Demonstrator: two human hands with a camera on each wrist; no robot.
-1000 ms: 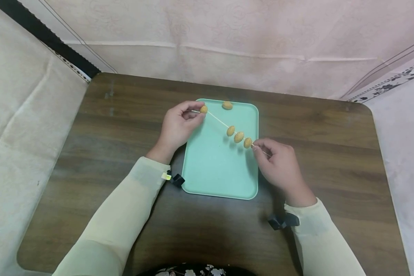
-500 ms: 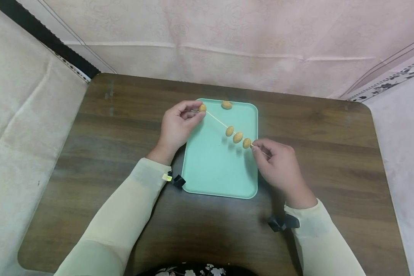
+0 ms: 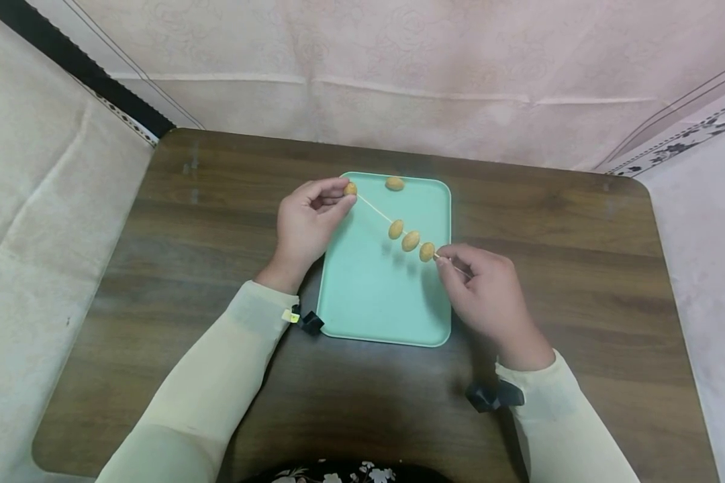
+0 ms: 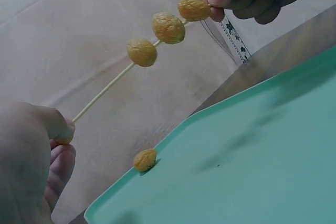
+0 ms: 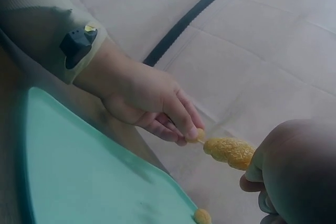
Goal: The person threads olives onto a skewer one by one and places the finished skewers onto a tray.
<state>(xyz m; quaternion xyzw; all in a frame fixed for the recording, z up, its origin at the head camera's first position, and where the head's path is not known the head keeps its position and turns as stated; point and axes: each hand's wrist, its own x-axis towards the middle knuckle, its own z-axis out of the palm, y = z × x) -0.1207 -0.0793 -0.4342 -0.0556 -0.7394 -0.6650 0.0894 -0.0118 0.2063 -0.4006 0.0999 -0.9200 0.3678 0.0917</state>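
A thin wooden skewer slants above the mint-green tray, bearing three wrinkled yellow-brown fruits close to my right hand. Between thumb and fingers, my left hand pinches another such fruit at the skewer's far-left end; in the left wrist view the thumb mostly hides it. My right hand pinches the skewer just beyond the nearest of the three fruits, and the stick's end shows past the fingers. One loose fruit lies on the tray by its far edge.
The tray lies on a dark brown wooden table. Pale cloth hangs behind the table and along both sides. Black patterned fabric shows at the near edge. Small black devices sit at both wrists.
Both hands have drifted slightly left with the skewer and its fruits. Each grip looks the same, and the loose fruit stays at the tray's far edge.
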